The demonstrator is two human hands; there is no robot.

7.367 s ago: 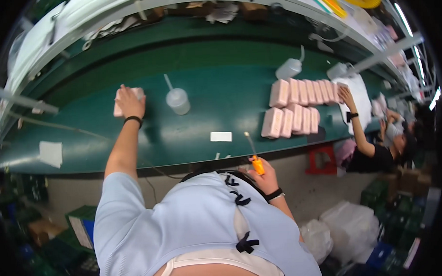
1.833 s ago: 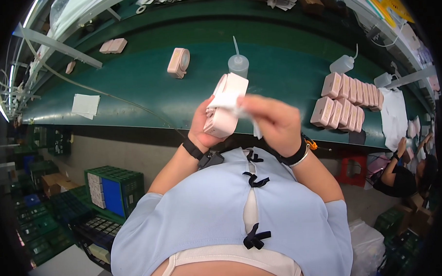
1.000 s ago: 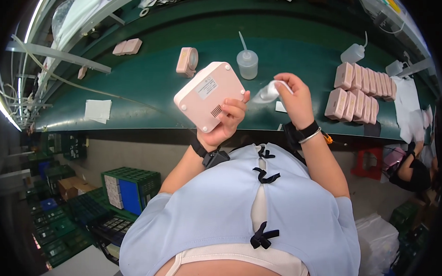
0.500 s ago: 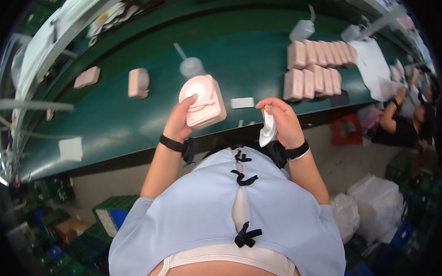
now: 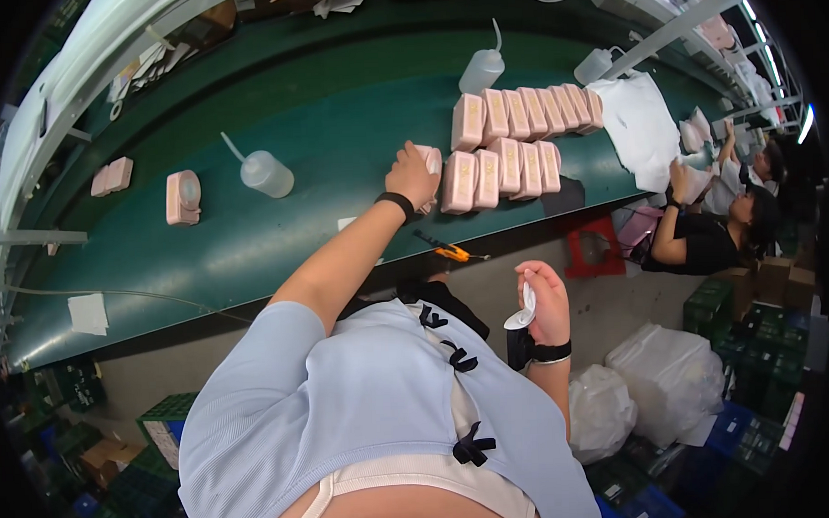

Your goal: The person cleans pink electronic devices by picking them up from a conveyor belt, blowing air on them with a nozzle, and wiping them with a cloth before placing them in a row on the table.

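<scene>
I see the left hand reaching forward across the green table, its fingers curled around a boxy pink device. The hand covers most of that device, which sits just beside the left end of the front row of matching pink devices. I cannot tell whether it touches its neighbour. A second row stands upright behind the first.

I see the right hand drawn back below the table's near edge, its fingers closed on a crumpled white cloth. An orange-handled tool shows at that edge, between the two hands; I cannot tell what supports it.

On the left of the table I see a translucent squeeze bottle tilted in view, and a lone pink device with a round face. A white sheet lies beyond the rows, near a co-worker in black.
</scene>
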